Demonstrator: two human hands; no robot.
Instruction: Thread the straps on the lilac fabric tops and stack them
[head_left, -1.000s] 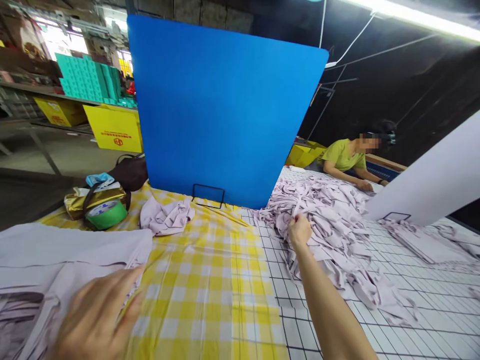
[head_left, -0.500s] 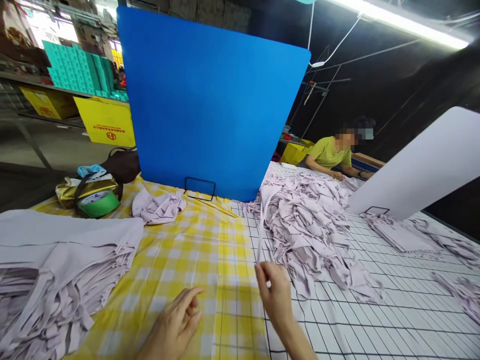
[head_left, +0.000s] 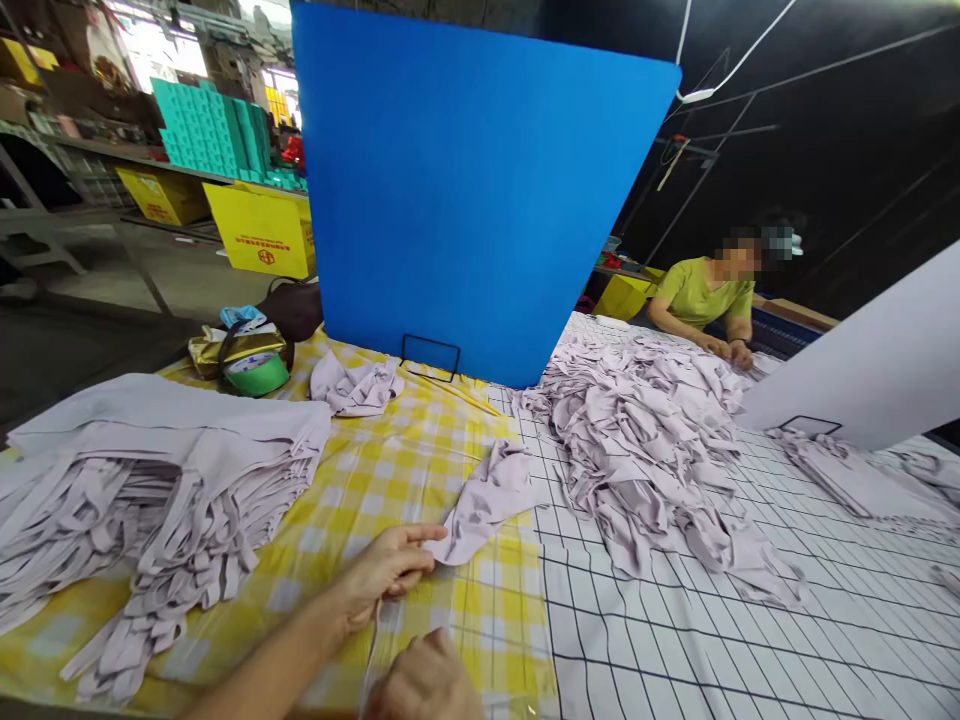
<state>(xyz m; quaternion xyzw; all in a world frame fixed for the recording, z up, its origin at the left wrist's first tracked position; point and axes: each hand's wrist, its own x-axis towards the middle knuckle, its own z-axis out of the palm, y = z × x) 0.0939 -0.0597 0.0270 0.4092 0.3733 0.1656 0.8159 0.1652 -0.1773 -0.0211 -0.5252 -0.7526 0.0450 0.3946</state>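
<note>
My left hand (head_left: 390, 570) lies on the yellow checked cloth (head_left: 420, 460) and pinches the near corner of a lilac fabric piece (head_left: 487, 495). That piece is spread flat across the seam between the checked cloth and the white grid sheet (head_left: 675, 640). A thin lilac strap (head_left: 371, 640) runs from my left hand down to my right hand (head_left: 427, 685). The right hand is at the bottom edge, partly cut off, its fingers curled. A big heap of the same lilac pieces (head_left: 652, 440) lies to the right.
A stack of lilac pieces (head_left: 150, 470) fills the left. A crumpled piece (head_left: 356, 385), a green tape roll (head_left: 259, 372) and a gold bag (head_left: 225, 345) sit before the blue divider (head_left: 480, 190). A white panel (head_left: 862, 370) stands right. A co-worker in a green shirt (head_left: 701, 295) handles fabric beyond.
My right hand pulled one piece out of the heap and drew it back to the near edge. My left hand came off the stack and now pinches that piece's corner.
</note>
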